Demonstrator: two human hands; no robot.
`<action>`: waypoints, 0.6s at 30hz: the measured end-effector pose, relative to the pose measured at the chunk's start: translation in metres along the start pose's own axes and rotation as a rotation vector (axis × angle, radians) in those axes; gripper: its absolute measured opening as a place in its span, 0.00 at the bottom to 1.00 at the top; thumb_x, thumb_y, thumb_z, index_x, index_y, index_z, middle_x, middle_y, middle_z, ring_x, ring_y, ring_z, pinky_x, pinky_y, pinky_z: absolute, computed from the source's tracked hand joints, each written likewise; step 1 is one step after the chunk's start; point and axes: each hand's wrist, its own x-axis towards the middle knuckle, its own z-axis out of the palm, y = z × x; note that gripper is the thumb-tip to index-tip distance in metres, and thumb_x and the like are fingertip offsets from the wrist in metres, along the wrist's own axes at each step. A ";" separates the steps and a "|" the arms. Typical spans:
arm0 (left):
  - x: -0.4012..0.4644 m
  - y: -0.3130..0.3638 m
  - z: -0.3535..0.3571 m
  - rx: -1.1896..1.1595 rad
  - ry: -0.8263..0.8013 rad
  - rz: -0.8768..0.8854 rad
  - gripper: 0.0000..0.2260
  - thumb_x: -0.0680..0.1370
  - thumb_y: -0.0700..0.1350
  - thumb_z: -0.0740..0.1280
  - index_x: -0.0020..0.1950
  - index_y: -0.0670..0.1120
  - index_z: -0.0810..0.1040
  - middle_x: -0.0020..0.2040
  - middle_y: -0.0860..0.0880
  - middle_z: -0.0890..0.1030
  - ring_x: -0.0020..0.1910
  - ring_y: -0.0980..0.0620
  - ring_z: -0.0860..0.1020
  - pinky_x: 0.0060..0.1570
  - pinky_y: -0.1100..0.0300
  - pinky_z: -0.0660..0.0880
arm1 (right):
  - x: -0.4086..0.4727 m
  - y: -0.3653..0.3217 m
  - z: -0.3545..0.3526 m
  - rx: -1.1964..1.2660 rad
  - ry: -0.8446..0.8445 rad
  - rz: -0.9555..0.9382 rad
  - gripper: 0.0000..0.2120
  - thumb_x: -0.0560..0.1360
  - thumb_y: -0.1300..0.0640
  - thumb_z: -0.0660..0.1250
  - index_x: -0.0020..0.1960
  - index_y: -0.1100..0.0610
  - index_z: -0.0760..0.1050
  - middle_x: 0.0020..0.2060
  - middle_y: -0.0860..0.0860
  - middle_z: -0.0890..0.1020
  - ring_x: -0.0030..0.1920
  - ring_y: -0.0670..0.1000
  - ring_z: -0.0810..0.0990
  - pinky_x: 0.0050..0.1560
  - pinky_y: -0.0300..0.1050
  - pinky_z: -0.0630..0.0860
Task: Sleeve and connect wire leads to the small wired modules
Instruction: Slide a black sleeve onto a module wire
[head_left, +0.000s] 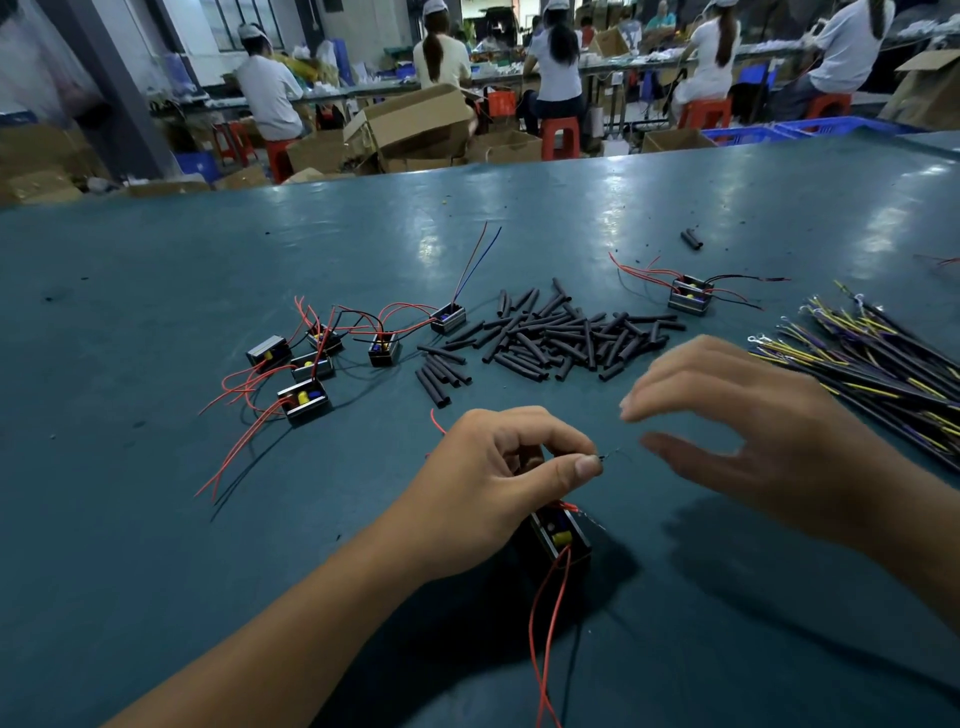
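Black lead tip (607, 456) is pinched by the left hand (498, 467) at centre; the spread right hand (737, 415) should fetch a sleeve (561, 332) above.

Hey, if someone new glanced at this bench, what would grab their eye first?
Probably the two hands up front: the left hand pinches a thin wire end above a small module, the right hand hovers open beside it. Behind them lies a heap of black sleeves, with bright red-wired modules to its left.
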 end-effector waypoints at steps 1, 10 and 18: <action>0.000 0.001 0.000 -0.003 -0.001 0.000 0.03 0.78 0.46 0.72 0.45 0.51 0.84 0.40 0.56 0.80 0.36 0.52 0.74 0.38 0.55 0.70 | -0.001 0.002 0.000 -0.063 -0.022 -0.083 0.06 0.77 0.56 0.70 0.52 0.57 0.82 0.49 0.49 0.81 0.52 0.50 0.79 0.53 0.44 0.76; -0.001 0.001 0.001 -0.011 -0.003 -0.001 0.02 0.78 0.44 0.72 0.46 0.48 0.85 0.39 0.56 0.79 0.36 0.50 0.74 0.38 0.59 0.70 | 0.001 -0.003 0.008 -0.209 0.061 -0.252 0.06 0.79 0.58 0.70 0.46 0.60 0.84 0.44 0.52 0.82 0.45 0.56 0.78 0.45 0.47 0.77; -0.001 -0.001 0.001 -0.014 0.018 0.009 0.02 0.78 0.45 0.72 0.45 0.50 0.85 0.40 0.55 0.80 0.35 0.49 0.74 0.37 0.59 0.70 | 0.003 -0.007 0.013 -0.177 0.108 -0.163 0.06 0.76 0.59 0.72 0.42 0.60 0.83 0.38 0.51 0.81 0.40 0.54 0.78 0.41 0.49 0.77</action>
